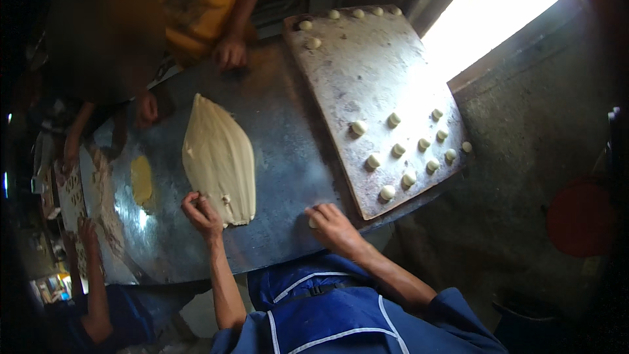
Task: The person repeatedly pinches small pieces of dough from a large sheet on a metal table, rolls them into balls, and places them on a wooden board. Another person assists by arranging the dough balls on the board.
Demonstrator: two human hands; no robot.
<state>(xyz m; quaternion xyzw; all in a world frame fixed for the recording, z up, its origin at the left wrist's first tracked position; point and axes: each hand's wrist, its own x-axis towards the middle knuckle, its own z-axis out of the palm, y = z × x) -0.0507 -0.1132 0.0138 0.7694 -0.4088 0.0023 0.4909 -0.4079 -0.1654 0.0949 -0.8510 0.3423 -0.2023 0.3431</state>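
A long, pale sheet of dough (219,151) lies on the dark table, pointed at its far end and cut off at the near one. Beside its near left edge is my left hand (203,215), fingers bent inward; whatever they may hold is hidden. A small torn lump (226,199) sits on the sheet just right of that hand. My right hand (333,226) is cupped low over the table, near the board's closest corner. Under its fingers shows a bit of a small dough ball (312,223).
On the right of the table (282,124), a large floured board (367,78) carries several dough balls (398,149). A flat yellow slab (141,180) lies to the left. Across the table stands a person in a yellow shirt (203,6); other people's arms (95,269) reach in at left.
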